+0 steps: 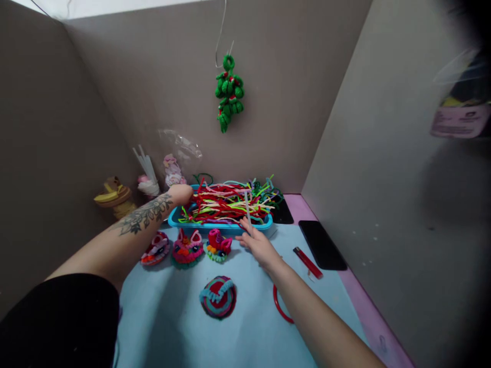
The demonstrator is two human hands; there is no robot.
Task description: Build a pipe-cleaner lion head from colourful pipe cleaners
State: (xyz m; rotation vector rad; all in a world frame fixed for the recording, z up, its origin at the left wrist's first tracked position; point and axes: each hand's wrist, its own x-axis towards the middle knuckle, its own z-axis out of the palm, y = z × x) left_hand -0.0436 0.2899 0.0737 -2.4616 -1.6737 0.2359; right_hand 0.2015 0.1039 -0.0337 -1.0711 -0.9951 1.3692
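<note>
My left hand (181,194) is at the left end of a blue tray (218,225); its fingers are bent down and mostly hidden, so I cannot see what they touch. Colourful fuzzy stems (226,202) fill the tray, mostly red, cream and green. At the tray's front right, my right hand (256,244) has a thin whitish stick (248,210) held upright between its fingers, with other fingers spread. Nearer me lies a round, striped, coiled piece (218,298) with a light-blue zigzag strip. Three small decorated figures (187,249) stand in a row before the tray.
A red cutter (308,262) and a black phone (322,245) lie at the right, and a red ring (282,306) sits beside my right forearm. White sticks (146,164) stand at the back left. Green crochet-like decoration (229,92) hangs on the back wall.
</note>
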